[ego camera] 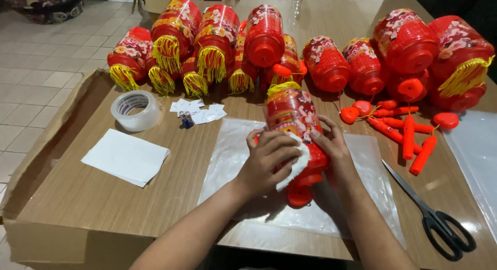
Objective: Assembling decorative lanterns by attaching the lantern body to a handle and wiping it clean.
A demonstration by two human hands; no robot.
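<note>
At the centre of the worktop: a red plastic lantern point(292, 120) is held lying on its side over a clear plastic sheet point(233, 161); its yellow tassel end is turned away from the person
Left hand point(269, 164): the grip is closed on a white cloth point(297, 164); the cloth is pressed against the lantern's side
Right hand point(334, 151): the grip is wrapped around the far side of the lantern; the fingers are curved against its body
Behind the lantern: a row of like red lanterns point(217, 37) is piled along the far edge; several are fringed in yellow
Right of the hands: loose orange-red handles point(409, 135) and heart-shaped pieces are scattered beside the sheet; black scissors point(440, 223) are laid near the front edge, blades closed
Left of the hands: a roll of clear tape point(135, 110) is set near small white slips point(199, 112) and two small batteries point(185, 119); a white paper sheet point(126, 157) is laid flat, well apart from the lantern
Left edge: flattened brown cardboard point(46, 146) is seen around the worktop's side
</note>
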